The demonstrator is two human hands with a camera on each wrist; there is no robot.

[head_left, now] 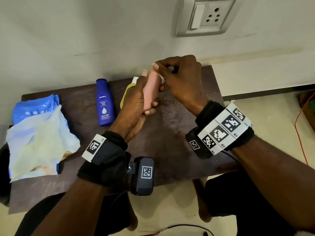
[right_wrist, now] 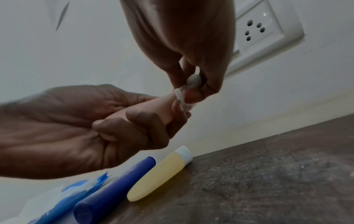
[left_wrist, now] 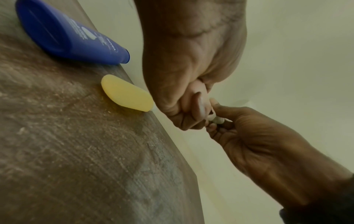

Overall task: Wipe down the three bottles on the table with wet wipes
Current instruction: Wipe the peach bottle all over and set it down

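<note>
My left hand (head_left: 136,101) grips a small pink bottle (head_left: 150,89) above the table, fingers wrapped round its body. At the bottle's top my right hand (head_left: 177,79) pinches a small bunched white wet wipe (right_wrist: 184,95) against the cap end. In the left wrist view the pink bottle (left_wrist: 199,100) pokes out of my fist with the wipe (left_wrist: 216,119) at its tip. A blue Nivea bottle (head_left: 104,103) lies flat on the table. Beside it lies a yellow bottle (head_left: 127,92) with a white cap, partly hidden behind my left hand.
The dark wooden table (head_left: 179,126) stands against a white wall. A blue wet-wipe pack (head_left: 34,108) with a spread-out wipe (head_left: 39,142) on it lies at the left end. A wall socket (head_left: 208,16) is above. An orange cable (head_left: 301,133) runs on the floor at right.
</note>
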